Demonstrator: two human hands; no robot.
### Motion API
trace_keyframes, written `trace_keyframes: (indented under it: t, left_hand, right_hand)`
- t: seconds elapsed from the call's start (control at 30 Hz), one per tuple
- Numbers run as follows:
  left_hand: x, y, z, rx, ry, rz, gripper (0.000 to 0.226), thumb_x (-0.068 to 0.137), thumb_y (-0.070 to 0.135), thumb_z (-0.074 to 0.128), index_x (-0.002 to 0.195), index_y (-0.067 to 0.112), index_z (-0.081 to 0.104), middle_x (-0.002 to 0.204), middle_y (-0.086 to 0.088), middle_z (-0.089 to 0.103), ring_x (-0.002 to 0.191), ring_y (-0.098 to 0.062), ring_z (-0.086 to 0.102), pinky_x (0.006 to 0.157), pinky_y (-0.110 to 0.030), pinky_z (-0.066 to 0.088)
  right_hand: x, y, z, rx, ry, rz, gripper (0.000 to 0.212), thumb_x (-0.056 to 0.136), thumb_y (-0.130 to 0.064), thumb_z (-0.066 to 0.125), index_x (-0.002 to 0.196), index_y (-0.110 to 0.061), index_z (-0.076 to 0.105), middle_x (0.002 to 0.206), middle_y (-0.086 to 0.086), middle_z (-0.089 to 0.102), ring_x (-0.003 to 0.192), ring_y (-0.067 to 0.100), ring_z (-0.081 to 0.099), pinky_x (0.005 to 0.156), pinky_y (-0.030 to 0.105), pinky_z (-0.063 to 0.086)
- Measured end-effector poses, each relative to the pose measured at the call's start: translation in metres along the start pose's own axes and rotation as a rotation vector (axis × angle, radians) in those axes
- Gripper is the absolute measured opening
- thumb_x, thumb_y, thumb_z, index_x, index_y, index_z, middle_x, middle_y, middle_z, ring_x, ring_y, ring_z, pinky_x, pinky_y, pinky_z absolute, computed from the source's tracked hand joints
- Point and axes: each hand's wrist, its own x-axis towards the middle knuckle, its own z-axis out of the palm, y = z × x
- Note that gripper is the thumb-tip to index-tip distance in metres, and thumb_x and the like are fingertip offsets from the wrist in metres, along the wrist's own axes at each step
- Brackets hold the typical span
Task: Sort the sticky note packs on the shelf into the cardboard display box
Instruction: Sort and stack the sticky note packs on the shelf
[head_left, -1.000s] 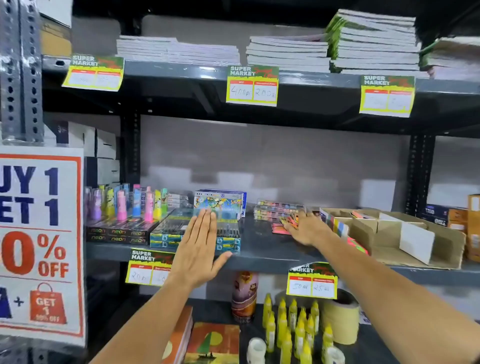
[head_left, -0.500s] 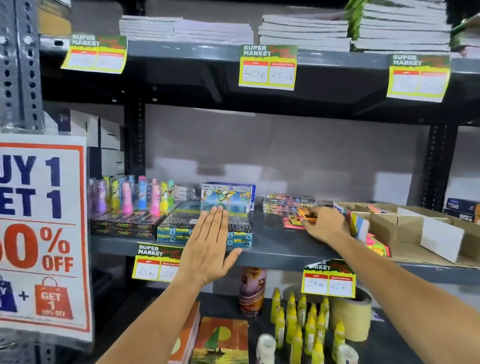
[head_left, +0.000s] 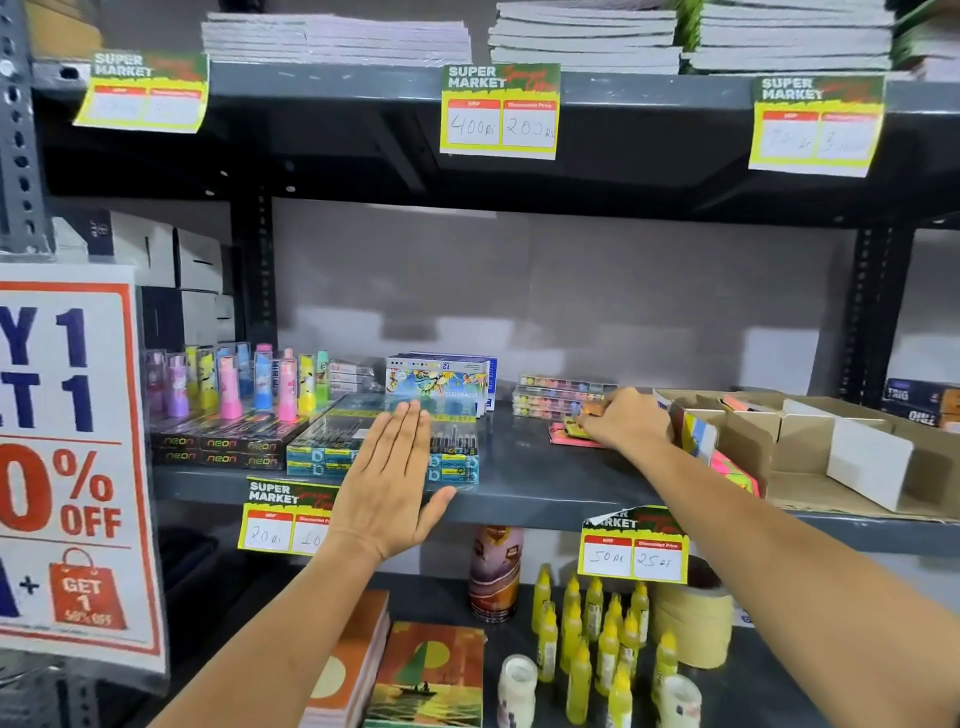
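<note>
On the grey middle shelf (head_left: 519, 483), the person's right hand (head_left: 626, 418) reaches over loose sticky note packs (head_left: 569, 434) — pink and orange ones lying flat — with its fingers curled down onto them; whether it grips one cannot be told. Just right of that hand stands the cardboard display box (head_left: 852, 467), a few bright packs already in its left compartments. The left hand (head_left: 392, 483) is held flat, fingers straight and together, in front of stacked blue pen boxes (head_left: 382, 449). A second pile of packs (head_left: 558, 397) sits behind, near the back wall.
</note>
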Motion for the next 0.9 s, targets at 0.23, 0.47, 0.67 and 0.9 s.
trace_keyframes:
  t: [0.23, 0.47, 0.67, 0.9]
  left_hand:
    - [0.001, 0.0, -0.002, 0.012, -0.005, -0.005, 0.082, 0.1, 0.055, 0.013, 0.143, -0.011, 0.036, 0.149, -0.029, 0.038, 0.139, -0.039, 0.037, 0.117, -0.046, 0.018]
    - [0.001, -0.001, -0.003, 0.011, -0.024, -0.009, 0.083, 0.1, 0.056, 0.013, 0.143, -0.011, 0.035, 0.15, -0.03, 0.036, 0.141, -0.039, 0.035, 0.118, -0.045, 0.016]
    - [0.0, 0.0, -0.004, 0.016, -0.038, -0.005, 0.083, 0.1, 0.055, 0.012, 0.144, -0.012, 0.034, 0.15, -0.03, 0.035, 0.141, -0.038, 0.034, 0.121, -0.043, 0.01]
    - [0.001, 0.001, -0.007, -0.006, -0.037, -0.013, 0.085, 0.1, 0.055, 0.01, 0.143, -0.013, 0.034, 0.149, -0.032, 0.036, 0.14, -0.04, 0.035, 0.121, -0.043, 0.009]
  right_hand:
    - [0.0, 0.0, 0.0, -0.136, 0.086, -0.044, 0.048, 0.084, -0.052, 0.063, 0.109, -0.01, 0.065, 0.103, 0.01, 0.068, 0.093, 0.024, 0.065, 0.07, 0.031, 0.051]
    - [-0.015, -0.011, -0.001, -0.047, 0.209, -0.111, 0.038, 0.083, -0.049, 0.064, 0.1, -0.015, 0.073, 0.09, 0.006, 0.071, 0.084, 0.024, 0.067, 0.061, 0.027, 0.046]
    - [-0.062, -0.041, -0.002, 0.085, 0.217, -0.19, 0.034, 0.082, -0.05, 0.063, 0.095, -0.021, 0.076, 0.084, 0.001, 0.073, 0.079, 0.02, 0.067, 0.06, 0.024, 0.043]
    - [-0.101, -0.048, 0.02, 0.072, 0.121, -0.272, 0.037, 0.083, -0.047, 0.063, 0.107, -0.02, 0.073, 0.098, 0.002, 0.073, 0.094, 0.024, 0.067, 0.073, 0.031, 0.05]
